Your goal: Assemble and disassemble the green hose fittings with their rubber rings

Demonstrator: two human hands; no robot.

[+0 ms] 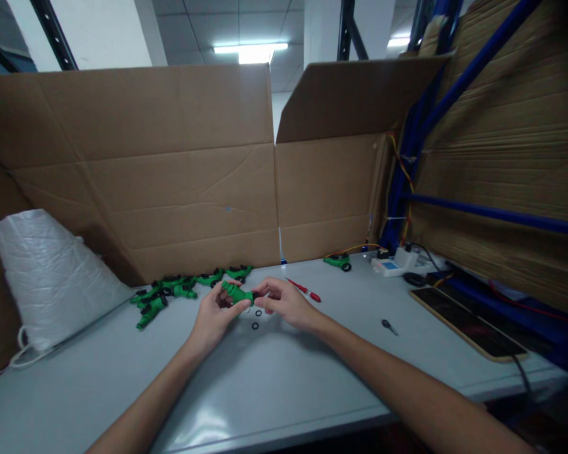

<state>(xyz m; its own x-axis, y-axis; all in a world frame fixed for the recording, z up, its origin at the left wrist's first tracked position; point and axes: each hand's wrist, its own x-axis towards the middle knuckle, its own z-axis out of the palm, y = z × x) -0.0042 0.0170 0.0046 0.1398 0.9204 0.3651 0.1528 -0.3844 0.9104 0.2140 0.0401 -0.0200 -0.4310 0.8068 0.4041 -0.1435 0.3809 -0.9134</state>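
Head view: a pale, glossy worktable [322,372] fills the lower half, catching a bright glare near its front edge, and both bare hands meet over its middle. The left hand [213,314] holds a green piece [235,292] with a dark end, and the right hand [286,304] has thumb and fingertips drawn together at that dark end. Taking this piece as the clock's centre, two small black rings [252,326] lie close by at five o'clock, a red screwdriver [312,294] at three. A cluster of similar green pieces [173,287] sits at nine, with a stuffed white bag [52,277] slumped farther out that way. One lone green fitting [337,261] rests between two and three; beyond it come a white power strip [389,267] and, just past three, a flat dark-faced device [468,323]. Creased cardboard [184,183] walls off twelve o'clock, a blue metal frame [399,189] rises at two, and a lit ceiling lamp [253,50] glows high at twelve, above the cardboard.
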